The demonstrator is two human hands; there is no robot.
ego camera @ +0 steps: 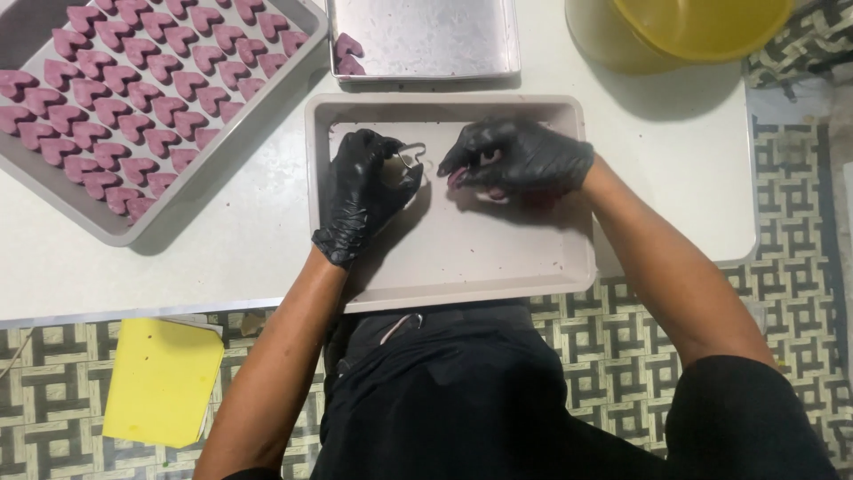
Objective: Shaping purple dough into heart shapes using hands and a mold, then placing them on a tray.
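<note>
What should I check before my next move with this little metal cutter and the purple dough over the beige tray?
1. Left hand has a grip on the metal cutter: ok.
2. Right hand holds purple dough: ok, mostly hidden.
3. Both hands are over the beige tray: ok.
4. Cutter empty inside: cannot tell.
5. Free space on the tray of heart pieces: cannot tell, its visible part looks almost full.
6. Both gloves intact: ok, no tears visible.

Home baking spot: tray of heart-shaped dough pieces [133,98], metal pan [426,40], white table [675,151], patterned floor [622,338].
</note>
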